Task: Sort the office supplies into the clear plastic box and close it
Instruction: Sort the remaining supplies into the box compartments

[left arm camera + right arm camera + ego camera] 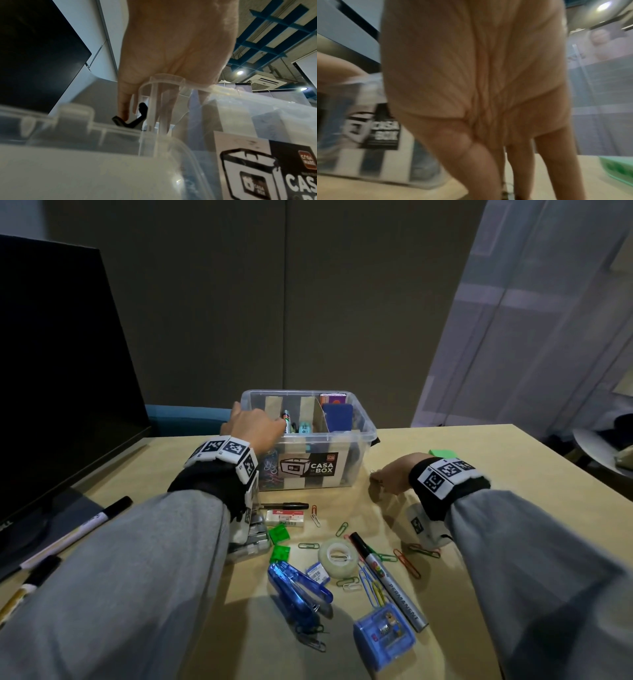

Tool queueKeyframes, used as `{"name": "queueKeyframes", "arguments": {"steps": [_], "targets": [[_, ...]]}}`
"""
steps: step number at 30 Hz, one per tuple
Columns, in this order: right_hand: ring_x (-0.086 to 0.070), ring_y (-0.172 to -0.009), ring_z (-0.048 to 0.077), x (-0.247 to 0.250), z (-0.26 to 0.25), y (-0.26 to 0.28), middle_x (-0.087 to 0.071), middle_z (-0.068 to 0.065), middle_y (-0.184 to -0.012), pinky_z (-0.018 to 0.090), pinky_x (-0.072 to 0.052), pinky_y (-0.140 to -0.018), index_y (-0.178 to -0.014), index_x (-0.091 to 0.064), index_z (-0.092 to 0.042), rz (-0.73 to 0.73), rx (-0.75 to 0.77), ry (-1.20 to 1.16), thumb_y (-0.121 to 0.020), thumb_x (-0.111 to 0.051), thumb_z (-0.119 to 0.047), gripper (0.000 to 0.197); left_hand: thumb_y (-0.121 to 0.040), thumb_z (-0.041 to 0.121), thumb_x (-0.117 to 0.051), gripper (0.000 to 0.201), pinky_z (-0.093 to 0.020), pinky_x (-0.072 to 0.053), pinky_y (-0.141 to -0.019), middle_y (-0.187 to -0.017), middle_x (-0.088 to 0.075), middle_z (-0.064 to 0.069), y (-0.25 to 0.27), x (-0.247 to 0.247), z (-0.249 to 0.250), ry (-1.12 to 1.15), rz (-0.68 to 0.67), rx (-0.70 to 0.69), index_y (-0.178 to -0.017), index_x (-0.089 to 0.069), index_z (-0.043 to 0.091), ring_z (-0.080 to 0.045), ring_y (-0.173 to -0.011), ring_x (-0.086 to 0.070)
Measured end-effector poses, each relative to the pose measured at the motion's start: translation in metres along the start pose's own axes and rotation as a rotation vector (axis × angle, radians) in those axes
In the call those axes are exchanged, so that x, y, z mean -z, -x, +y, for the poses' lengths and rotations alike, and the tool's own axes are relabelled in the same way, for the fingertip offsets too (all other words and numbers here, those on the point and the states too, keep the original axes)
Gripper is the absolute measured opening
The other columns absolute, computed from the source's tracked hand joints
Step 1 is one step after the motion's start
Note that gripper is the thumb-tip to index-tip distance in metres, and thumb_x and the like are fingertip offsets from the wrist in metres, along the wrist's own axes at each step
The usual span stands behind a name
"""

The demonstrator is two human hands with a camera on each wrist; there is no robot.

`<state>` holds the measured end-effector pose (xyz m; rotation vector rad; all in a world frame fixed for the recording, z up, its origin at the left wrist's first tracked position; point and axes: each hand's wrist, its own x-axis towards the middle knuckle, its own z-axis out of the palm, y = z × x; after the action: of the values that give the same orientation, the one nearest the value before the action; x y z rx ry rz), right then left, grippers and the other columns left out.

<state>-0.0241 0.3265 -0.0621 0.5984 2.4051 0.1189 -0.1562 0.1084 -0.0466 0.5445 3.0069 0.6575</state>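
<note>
Head view: the clear plastic box [308, 460] sits mid-frame, lid off, and the left hand [251, 428] reaches over its left rim, fingers loose, gripping nothing I can see. The right hand [390, 474] hovers right of the box pinching something tiny, can't tell what.

Left wrist view: fingers [124, 106] hang straight down past the rim.

Right wrist view: blurry, grip unclear.

The loose paper clips [342, 529] look light and slippery, so pinch them by the edges.
</note>
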Motion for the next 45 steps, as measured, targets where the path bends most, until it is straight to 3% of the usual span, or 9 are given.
{"name": "queueKeyframes", "arguments": {"steps": [6,11,14,17,24,30,36,41,45], "targets": [[-0.045,-0.130,0.029,-0.005,-0.026,0.049,-0.046,0.010,-0.144,0.038,-0.035,-0.110,-0.150,-0.030,-0.017,-0.110,0.233,0.219,-0.104,-0.033,-0.021,0.047,-0.098,0.047,-0.042,0.044,-0.046,-0.034,-0.103,-0.155,-0.032,-0.011,0.004,0.001,0.000,0.005,-0.006,-0.019,-0.096,-0.066,0.010,-0.028,-0.145,-0.023],[-0.030,-0.143,0.018,-0.003,-0.020,0.068,-0.032,-0.003,-0.156,0.040,-0.025,-0.117,-0.153,-0.022,-0.036,-0.138,0.353,-0.012,-0.091,-0.038,0.000,0.073,-0.098,0.046,-0.042,0.043,-0.046,-0.036,-0.100,-0.149,-0.038,-0.012,0.008,0.004,0.000,0.016,-0.005,-0.032,-0.087,-0.063,0.010,-0.027,-0.141,-0.027],[-0.037,-0.139,0.025,0.001,-0.004,0.056,-0.038,0.006,-0.153,0.038,-0.030,-0.114,-0.152,-0.029,-0.019,0.011,0.160,0.116,-0.099,-0.040,-0.015,0.054,-0.099,0.044,-0.040,0.045,-0.046,-0.035,-0.102,-0.142,-0.045,-0.014,0.009,0.005,0.001,0.014,0.000,-0.042,-0.077,-0.059,0.011,-0.027,-0.140,-0.027],[-0.047,-0.130,0.028,-0.009,0.003,0.043,-0.049,0.010,-0.143,0.038,-0.037,-0.109,-0.142,-0.044,-0.010,0.006,0.034,0.235,-0.101,-0.035,-0.023,0.044,-0.099,0.044,-0.040,0.045,-0.046,-0.037,-0.102,-0.133,-0.050,-0.013,0.008,0.003,0.002,0.008,0.013,-0.035,-0.073,-0.057,0.012,-0.028,-0.137,-0.030],[-0.052,-0.120,0.029,-0.025,-0.016,0.048,-0.054,0.011,-0.135,0.038,-0.041,-0.104,-0.139,-0.047,-0.009,-0.076,0.144,0.260,-0.101,-0.039,-0.027,0.043,-0.096,0.049,-0.042,0.044,-0.044,-0.041,-0.095,-0.130,-0.047,-0.013,0.003,0.000,-0.001,0.034,0.008,-0.025,-0.085,-0.061,0.011,-0.026,-0.122,-0.041],[-0.044,-0.129,0.028,-0.014,-0.033,0.063,-0.048,0.009,-0.143,0.039,-0.035,-0.109,-0.144,-0.041,-0.014,-0.064,0.362,0.066,-0.091,-0.039,-0.001,0.054,-0.096,0.044,-0.043,0.039,-0.046,-0.040,-0.097,-0.129,-0.051,-0.013,0.004,0.003,0.000,0.034,-0.004,-0.015,-0.079,-0.058,0.012,-0.027,-0.132,-0.035],[-0.041,-0.134,0.025,-0.002,-0.014,0.056,-0.044,0.002,-0.147,0.035,-0.030,-0.112,-0.145,-0.042,-0.019,0.026,0.207,0.096,-0.101,-0.038,-0.018,0.044,-0.095,0.043,-0.047,0.035,-0.047,-0.040,-0.098,-0.123,-0.051,-0.011,0.000,0.008,-0.006,0.044,-0.016,-0.015,-0.093,-0.062,0.011,-0.025,-0.124,-0.040],[-0.055,-0.118,0.022,-0.007,-0.017,0.050,-0.056,0.003,-0.133,0.039,-0.041,-0.105,-0.137,-0.047,-0.022,-0.092,0.270,0.063,-0.093,-0.047,-0.013,0.046,-0.095,0.043,-0.047,0.037,-0.045,-0.037,-0.097,-0.130,-0.050,-0.012,0.000,0.008,-0.008,0.048,-0.009,-0.009,-0.095,-0.064,0.010,-0.025,-0.127,-0.039],[-0.055,-0.117,0.024,-0.013,-0.040,0.053,-0.056,0.003,-0.133,0.036,-0.046,-0.096,-0.143,-0.044,-0.019,0.077,0.325,0.101,-0.093,-0.053,-0.023,0.050,-0.095,0.043,-0.047,0.039,-0.046,-0.036,-0.103,-0.136,-0.048,-0.014,0.003,0.009,-0.007,0.051,-0.008,-0.003,-0.099,-0.066,0.009,-0.027,-0.135,-0.034]]}}
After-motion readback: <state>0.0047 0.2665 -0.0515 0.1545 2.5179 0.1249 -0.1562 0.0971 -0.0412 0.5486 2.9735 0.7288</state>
